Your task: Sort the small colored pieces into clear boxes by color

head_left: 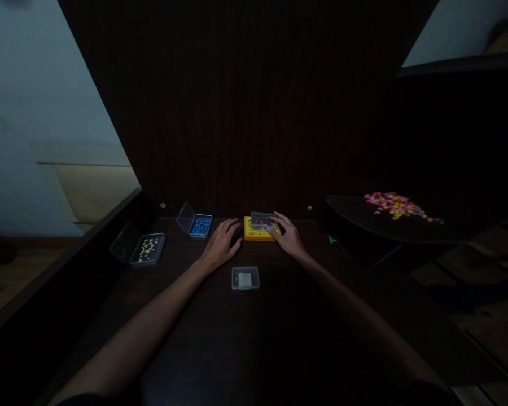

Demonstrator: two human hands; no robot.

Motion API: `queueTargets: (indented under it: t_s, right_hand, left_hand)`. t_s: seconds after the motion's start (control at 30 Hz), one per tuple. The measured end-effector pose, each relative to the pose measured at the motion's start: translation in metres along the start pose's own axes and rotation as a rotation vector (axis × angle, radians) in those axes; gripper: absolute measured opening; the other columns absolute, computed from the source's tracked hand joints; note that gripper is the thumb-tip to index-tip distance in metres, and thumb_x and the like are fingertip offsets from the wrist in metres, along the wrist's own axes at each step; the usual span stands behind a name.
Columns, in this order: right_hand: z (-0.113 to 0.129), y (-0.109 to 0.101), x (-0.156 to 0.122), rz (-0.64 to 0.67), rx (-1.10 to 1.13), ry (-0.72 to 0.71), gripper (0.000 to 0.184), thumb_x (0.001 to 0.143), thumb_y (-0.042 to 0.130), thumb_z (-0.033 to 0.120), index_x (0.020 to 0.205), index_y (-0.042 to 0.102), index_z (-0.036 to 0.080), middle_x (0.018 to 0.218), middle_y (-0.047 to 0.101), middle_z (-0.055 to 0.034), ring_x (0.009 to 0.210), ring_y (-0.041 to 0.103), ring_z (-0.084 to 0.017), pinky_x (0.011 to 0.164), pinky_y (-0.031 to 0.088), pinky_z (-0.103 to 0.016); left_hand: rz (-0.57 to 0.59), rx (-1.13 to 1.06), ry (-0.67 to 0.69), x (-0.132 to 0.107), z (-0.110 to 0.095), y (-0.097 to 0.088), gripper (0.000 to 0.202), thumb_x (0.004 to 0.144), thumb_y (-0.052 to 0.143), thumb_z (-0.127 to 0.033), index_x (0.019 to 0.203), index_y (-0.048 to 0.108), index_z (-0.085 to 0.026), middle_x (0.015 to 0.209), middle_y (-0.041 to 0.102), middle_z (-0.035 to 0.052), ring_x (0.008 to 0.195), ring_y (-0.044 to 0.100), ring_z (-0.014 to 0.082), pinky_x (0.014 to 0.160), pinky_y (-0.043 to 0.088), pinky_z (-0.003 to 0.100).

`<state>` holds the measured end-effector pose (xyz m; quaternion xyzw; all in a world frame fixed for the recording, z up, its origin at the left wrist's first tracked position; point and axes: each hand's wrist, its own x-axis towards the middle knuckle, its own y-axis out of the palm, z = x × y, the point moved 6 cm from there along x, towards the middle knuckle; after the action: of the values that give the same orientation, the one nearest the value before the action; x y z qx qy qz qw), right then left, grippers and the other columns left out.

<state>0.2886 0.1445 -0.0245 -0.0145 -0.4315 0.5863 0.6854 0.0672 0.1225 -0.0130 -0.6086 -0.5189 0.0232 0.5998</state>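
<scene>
On the dark wooden table (279, 338) a yellow square board (256, 233) lies near the back panel with a small clear box (261, 220) resting on it. My right hand (288, 235) has its fingers on that clear box and the board's right edge. Just left of the board, my left hand (222, 242) lies flat on the table with fingers spread and holds nothing. A small closed clear box (245, 278) with pale contents sits between my wrists.
An open clear case of blue pieces (200, 225) stands left of my left hand. Farther left is an open case of pale pieces (147, 248). A heap of pink and yellow pieces (393, 204) lies on a dark shelf at the right. A tall dark panel rises behind the table.
</scene>
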Motion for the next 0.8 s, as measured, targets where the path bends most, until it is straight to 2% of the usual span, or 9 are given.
queueTargets:
  t_s: [0.23, 0.47, 0.8]
  right_hand:
    - [-0.016, 0.004, 0.000, -0.013, -0.105, 0.081, 0.041, 0.085, 0.053, 0.040, 0.121, 0.062, 0.024, 0.136, 0.045, -0.0109, 0.127, 0.041, -0.026, 0.108, 0.030, -0.047]
    - [-0.015, 0.011, 0.002, 0.059, -0.050, 0.047, 0.044, 0.088, 0.048, 0.040, 0.128, 0.056, 0.025, 0.133, 0.049, -0.0094, 0.125, 0.043, -0.023, 0.108, 0.031, -0.044]
    - [-0.019, 0.011, 0.003, 0.037, -0.011, 0.017, 0.042, 0.090, 0.044, 0.038, 0.127, 0.056, 0.023, 0.137, 0.050, -0.0089, 0.128, 0.043, -0.022, 0.108, 0.031, -0.045]
  left_hand:
    - [-0.017, 0.037, -0.008, 0.000, -0.001, -0.004, 0.036, 0.088, 0.049, -0.031, 0.121, 0.050, -0.017, 0.130, 0.050, 0.0115, 0.124, 0.043, 0.0255, 0.105, 0.041, 0.045]
    - [0.101, 0.088, -0.041, 0.006, 0.000, 0.006, 0.044, 0.086, 0.049, -0.047, 0.120, 0.055, -0.019, 0.109, 0.062, 0.0101, 0.104, 0.054, 0.0248, 0.092, 0.046, 0.042]
    - [0.117, 0.102, -0.038, 0.015, -0.001, 0.016, 0.036, 0.087, 0.050, -0.044, 0.108, 0.063, -0.018, 0.101, 0.066, 0.0099, 0.100, 0.055, 0.0251, 0.087, 0.047, 0.041]
